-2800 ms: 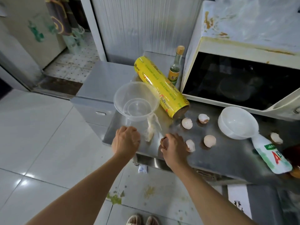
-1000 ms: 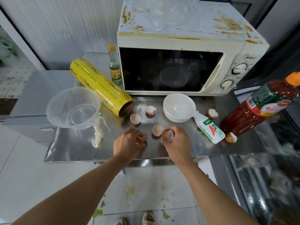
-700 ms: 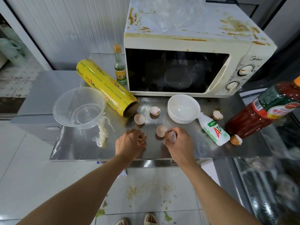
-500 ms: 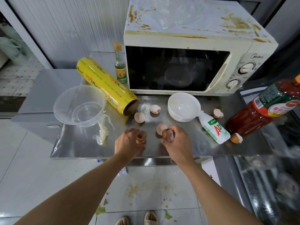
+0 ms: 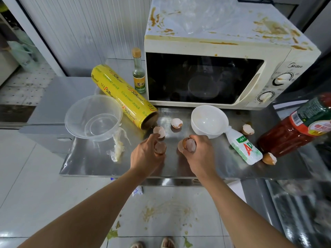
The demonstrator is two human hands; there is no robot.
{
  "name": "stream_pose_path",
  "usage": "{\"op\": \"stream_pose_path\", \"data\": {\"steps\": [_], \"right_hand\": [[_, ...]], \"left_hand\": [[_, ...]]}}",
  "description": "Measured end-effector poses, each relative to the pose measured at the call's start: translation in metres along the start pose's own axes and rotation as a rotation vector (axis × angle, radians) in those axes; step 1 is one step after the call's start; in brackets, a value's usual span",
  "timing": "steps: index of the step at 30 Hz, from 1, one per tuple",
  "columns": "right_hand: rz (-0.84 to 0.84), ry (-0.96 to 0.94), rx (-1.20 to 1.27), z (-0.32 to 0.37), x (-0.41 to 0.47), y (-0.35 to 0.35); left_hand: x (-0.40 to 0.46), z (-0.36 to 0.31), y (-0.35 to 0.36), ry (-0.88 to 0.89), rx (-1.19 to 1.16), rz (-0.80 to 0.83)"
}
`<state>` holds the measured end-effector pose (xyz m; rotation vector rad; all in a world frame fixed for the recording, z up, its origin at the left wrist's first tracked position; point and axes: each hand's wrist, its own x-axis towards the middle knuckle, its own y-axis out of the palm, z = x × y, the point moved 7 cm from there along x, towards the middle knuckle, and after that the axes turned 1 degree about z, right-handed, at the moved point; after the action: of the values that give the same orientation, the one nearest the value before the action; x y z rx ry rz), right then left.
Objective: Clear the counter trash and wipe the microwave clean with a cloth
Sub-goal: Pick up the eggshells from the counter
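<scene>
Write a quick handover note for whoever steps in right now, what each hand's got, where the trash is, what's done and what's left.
Left hand: holds one eggshell, forefinger reaching to a second shell.
Right hand: grips a stack of shells.
Loose on the counter: shells at; crumpled wrap; small drink bottle lying down.
Done: some shells gathered.
Left: bin the trash, wipe the stained microwave. No cloth in view.
</scene>
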<state>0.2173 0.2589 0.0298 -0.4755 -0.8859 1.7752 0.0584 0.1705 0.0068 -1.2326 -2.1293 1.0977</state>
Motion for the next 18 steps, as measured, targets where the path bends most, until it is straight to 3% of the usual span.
{"op": "stream_pose_path", "data": {"steps": [10,18], "right_hand": [[0.082,0.027,-0.092,-0.008,0.010,0.028],[0.063,0.031,0.030,0.003,0.024,0.013]], "left_hand": [[0.017,0.003,-0.008,-0.002,-0.068,-0.036],[0.050,-0.010,-0.018,0.006,-0.089,-0.096]]}}
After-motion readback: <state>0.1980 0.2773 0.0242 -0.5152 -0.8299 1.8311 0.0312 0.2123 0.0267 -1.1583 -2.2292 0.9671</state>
